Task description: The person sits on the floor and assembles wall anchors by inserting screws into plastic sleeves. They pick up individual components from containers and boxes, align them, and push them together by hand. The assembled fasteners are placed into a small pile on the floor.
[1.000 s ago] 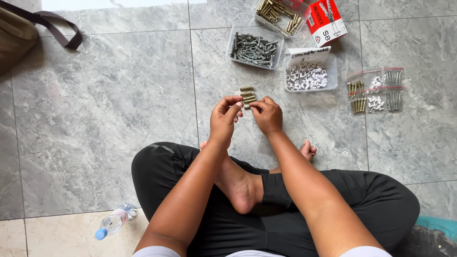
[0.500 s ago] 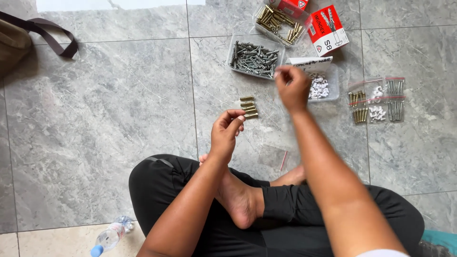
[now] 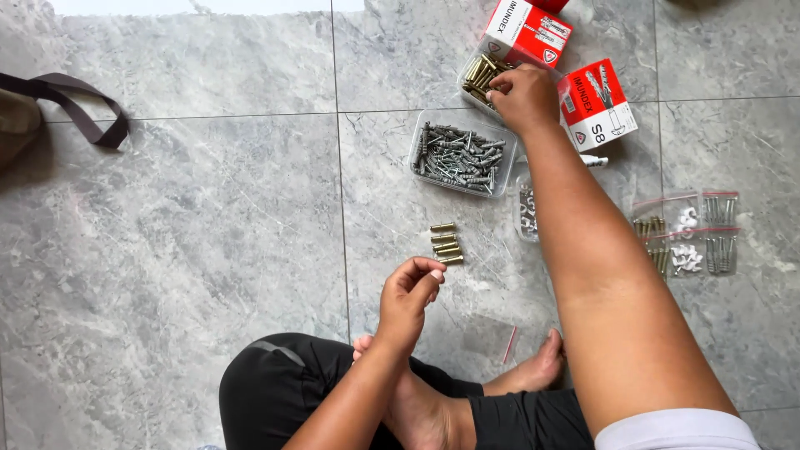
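The person sits cross-legged on the grey tiled floor (image 3: pixel 167 250). The right arm is stretched far out, and the right hand (image 3: pixel 523 98) reaches down into a clear tub of gold-coloured anchors (image 3: pixel 481 73) near the far edge of the floor. Its fingers are curled down into the tub and touch the anchors, but I cannot tell if they have pinched one.

The left hand (image 3: pixel 408 292) is held up close to the knees, elbow bent. Its fingers are bent in with the tips close together; I cannot tell if something small is between them. Just beyond it, a little row of gold anchors (image 3: pixel 446 244) lies on the floor.

Beside the right hand sit two red and white boxes (image 3: pixel 596 102). A clear tub of grey plugs (image 3: pixel 460 156) sits between the row and the far tub. Small bags of screws (image 3: pixel 685 237) lie to the right of the arm.
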